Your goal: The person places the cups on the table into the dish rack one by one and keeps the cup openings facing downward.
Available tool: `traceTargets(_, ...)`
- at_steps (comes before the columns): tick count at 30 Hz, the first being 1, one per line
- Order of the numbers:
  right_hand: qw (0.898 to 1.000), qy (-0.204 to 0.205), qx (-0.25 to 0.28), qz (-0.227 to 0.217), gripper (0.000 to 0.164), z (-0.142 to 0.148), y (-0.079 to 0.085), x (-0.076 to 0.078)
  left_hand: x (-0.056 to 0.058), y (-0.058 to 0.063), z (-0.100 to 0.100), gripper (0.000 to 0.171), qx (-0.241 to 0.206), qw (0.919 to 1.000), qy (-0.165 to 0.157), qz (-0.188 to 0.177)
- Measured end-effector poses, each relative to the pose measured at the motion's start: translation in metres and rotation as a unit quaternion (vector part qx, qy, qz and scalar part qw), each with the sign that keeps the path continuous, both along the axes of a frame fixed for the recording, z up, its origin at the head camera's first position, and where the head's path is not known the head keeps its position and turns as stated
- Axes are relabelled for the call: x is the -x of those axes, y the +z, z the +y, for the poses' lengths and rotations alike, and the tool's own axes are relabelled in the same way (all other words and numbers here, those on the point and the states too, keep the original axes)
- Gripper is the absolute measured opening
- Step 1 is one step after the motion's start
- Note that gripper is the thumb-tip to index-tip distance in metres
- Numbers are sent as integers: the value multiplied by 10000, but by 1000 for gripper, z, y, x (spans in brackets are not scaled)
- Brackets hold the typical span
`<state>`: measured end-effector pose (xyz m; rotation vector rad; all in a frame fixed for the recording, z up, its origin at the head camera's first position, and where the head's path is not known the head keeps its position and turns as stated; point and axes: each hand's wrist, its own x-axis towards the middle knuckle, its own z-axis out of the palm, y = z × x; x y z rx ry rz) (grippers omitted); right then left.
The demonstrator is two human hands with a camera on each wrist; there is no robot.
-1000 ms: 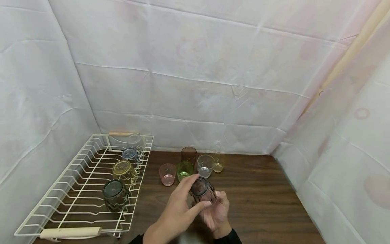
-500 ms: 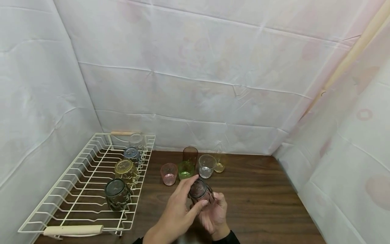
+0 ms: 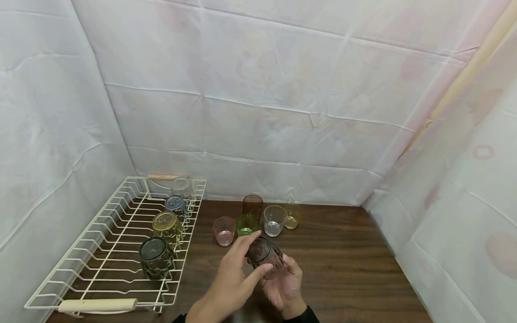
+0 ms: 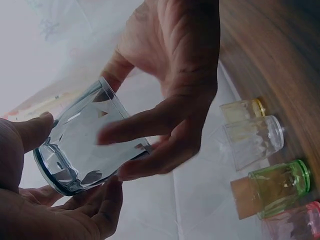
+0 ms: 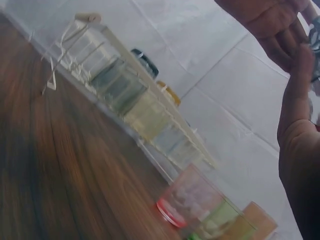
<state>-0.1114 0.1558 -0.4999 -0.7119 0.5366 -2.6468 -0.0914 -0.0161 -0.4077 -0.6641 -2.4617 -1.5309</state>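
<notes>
A smoky, purple-grey drinking glass (image 3: 264,255) is held tilted over the table, its thick base facing up toward the head camera. My left hand (image 3: 228,276) grips it near the base, thumb on one side and fingers on the other. Below and to the right, my right hand (image 3: 286,287) holds the rim end. In the left wrist view, fingers of the right hand (image 4: 175,85) lie at the rim of the glass (image 4: 92,137), one blurred finger crossing its wall. Only a sliver of the glass (image 5: 314,50) shows at the right wrist view's edge.
A white wire rack (image 3: 93,280) stands left, bearing upturned dark green (image 3: 155,258), yellow (image 3: 167,226), blue (image 3: 176,204) and clear glasses (image 3: 182,186). Behind the hands stand pink (image 3: 224,231), green (image 3: 247,224), brown (image 3: 252,205), clear (image 3: 274,220) and pale yellow glasses (image 3: 291,220). White cloth surrounds the table.
Both hands and the smoky glass have shifted slightly left, and the glass leans a little more. The head view has moved slightly. The rack and the other glasses stand as before.
</notes>
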Motion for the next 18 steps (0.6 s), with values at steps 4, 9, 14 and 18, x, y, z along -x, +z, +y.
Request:
traceTargets(4,9975,-116,-629,291,54,6,1,3,-1,2,-8,73,-150,9997,173,-78)
traceTargets(9,9807,-479,-1756,711,57,19,2,11,-5,3,-20,80,-174,9974,643,272)
traceTargets(14,9402,-1048,-3185,605,56,38,10,16,-8,6,-38,84,-199,9873,1237,973)
traceTargets(18,8934,-1890,-4069,237,52,50,15,22,-9,6,-59,87,-365,9757,1563,1492)
